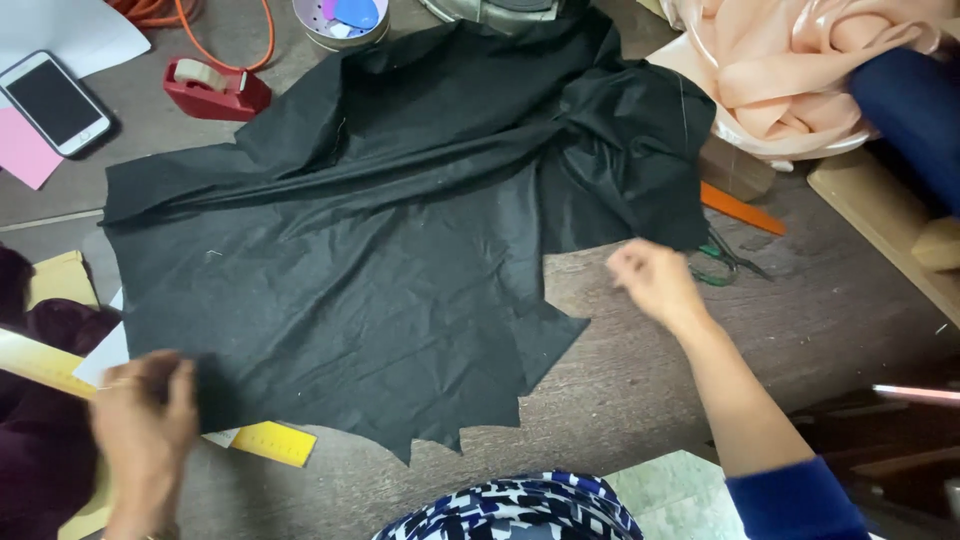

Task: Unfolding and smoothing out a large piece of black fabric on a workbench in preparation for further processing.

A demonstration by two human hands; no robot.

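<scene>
Left hand (pixel 145 410) low and blurred, right hand (pixel 655 280) extended, fingers curled

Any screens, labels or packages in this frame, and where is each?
Smartphone: top left on the table, white rectangular frame, screen dark.
Round tin: top edge, pale wall with dotted pattern, small items inside.
No signs or readable labels otherwise.
</scene>
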